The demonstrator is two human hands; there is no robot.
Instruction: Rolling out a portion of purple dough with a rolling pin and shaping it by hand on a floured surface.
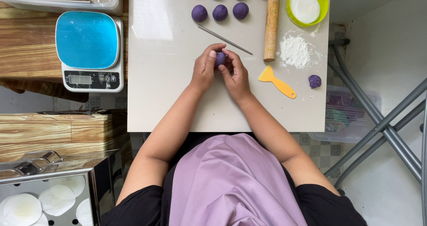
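Dough ball [220, 58], purple and small, sits near the middle of the white board [169, 101], pinched between both hands. The left hand [203, 68] curls its fingers closed around the ball's left side, and the right hand [235, 72] closes thumb and fingers on its right side, so only a sliver of purple shows between them.

Shaping it well seems to call for light, even pressure, turning the piece so that no side flattens, and keeping it low over the board.

From the hands, finished purple balls [220, 12] lie in rows at 12 o'clock. A thin metal rod [224, 40] lies just beyond the fingers. At 1 o'clock is the wooden rolling pin [271, 21], with a flour heap [296, 52] at 2 o'clock. A yellow scraper [276, 81] lies at 3 o'clock, and a spare purple lump [315, 81] lies farther out. A blue-topped scale [90, 50] stands at 9 o'clock.
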